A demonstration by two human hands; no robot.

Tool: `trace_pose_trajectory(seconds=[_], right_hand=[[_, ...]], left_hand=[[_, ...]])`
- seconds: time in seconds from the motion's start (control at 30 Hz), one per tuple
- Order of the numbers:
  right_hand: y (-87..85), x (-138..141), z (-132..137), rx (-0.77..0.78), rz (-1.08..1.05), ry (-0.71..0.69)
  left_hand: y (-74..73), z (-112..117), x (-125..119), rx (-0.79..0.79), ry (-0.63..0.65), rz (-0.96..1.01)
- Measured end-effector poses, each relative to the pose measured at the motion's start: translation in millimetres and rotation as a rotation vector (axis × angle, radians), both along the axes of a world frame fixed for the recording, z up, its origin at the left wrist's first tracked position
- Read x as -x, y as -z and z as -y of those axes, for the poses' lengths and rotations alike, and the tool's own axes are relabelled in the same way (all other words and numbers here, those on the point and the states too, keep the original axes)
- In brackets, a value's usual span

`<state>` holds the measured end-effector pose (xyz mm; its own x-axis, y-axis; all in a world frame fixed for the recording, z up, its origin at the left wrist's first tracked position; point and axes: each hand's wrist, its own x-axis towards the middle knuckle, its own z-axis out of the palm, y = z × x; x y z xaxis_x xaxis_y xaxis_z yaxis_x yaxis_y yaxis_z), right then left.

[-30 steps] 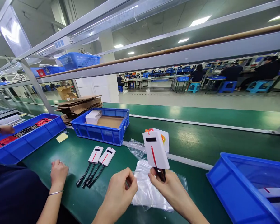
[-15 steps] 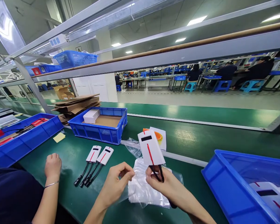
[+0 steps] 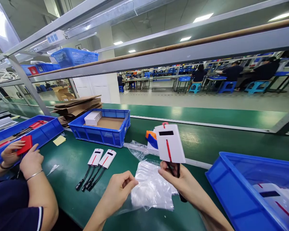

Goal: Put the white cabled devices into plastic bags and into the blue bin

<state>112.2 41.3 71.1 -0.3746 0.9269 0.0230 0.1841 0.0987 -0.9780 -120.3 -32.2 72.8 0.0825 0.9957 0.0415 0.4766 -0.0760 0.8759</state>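
My right hand (image 3: 177, 178) is closed on the black cables at the bottom of a white card with a red stripe (image 3: 170, 143), holding it upright above the green belt. My left hand (image 3: 119, 191) pinches the edge of a clear plastic bag (image 3: 152, 189) from a small stack lying on the belt between my hands. Two more white cards with black cables (image 3: 99, 162) lie flat on the belt to the left of my left hand.
A blue bin (image 3: 233, 189) with white cards stands at the right. Another blue bin (image 3: 100, 134) with a white box sits behind, beside stacked cardboard (image 3: 77, 106). A co-worker's hands (image 3: 21, 157) at the left hold a red piece by a long blue tray (image 3: 42, 133). An orange-and-blue object (image 3: 151, 139) lies behind the card.
My right hand raised the white card and shifted it right. My left hand gripped the bag's edge. The co-worker's hand left the belt and now holds a red piece.
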Motion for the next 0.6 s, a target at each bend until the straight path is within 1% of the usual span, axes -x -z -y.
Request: trace_pose_trajectory(seconds=[0.07,0.2,0.27,0.4,0.47,0.53,0.6], right_hand=[[-3.5,-2.5,-3.0,0.012,0.022,-0.026],[-9.3,-1.7,-1.3,0.046,0.068,-0.139],[-10.7,0.1,1.2,0.044,0.092,-0.181],[-10.2,8.2,5.2,0.055,0.106,-0.218],[-7.7,15.5,6.8,0.07,0.107,-0.239],[-3.9,23.4,9.1,0.089,0.101,-0.268],[-0.4,29.4,11.8,0.108,0.095,-0.306]], left_hand=[[3.5,0.0,0.8,-0.137,-0.025,-0.102],[8.2,-1.6,0.7,-0.426,-0.013,-0.261],[9.3,-2.1,1.2,-0.499,-0.018,-0.294],[10.0,-0.2,1.5,-0.536,-0.03,-0.312],[10.1,1.2,-0.9,-0.583,-0.014,-0.341],[10.1,1.3,-4.7,-0.69,0.012,-0.42],[10.0,0.0,-7.2,-0.829,0.025,-0.534]])
